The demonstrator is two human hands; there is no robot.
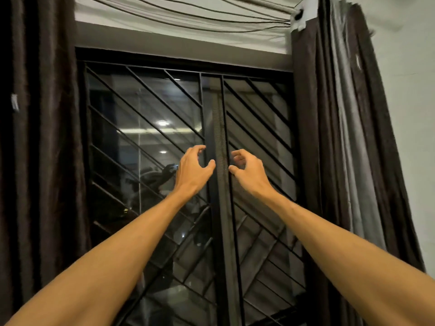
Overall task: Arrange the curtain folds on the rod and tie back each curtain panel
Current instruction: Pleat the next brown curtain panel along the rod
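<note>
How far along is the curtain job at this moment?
Done: both panels, left curtain and right curtain, hang gathered at the window's sides. In hand: nothing; left hand and right hand hover half-curled before the window grille, gripping no fabric. Left: no tie-back shows on either panel.

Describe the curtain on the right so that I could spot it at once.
Find the window with its black diagonal grille; a dark curtain hangs on each side. The right curtain hangs beside the pale wall. Unlike the left curtain, all dark brown, it shows a shiny grey lining among its folds.
</note>
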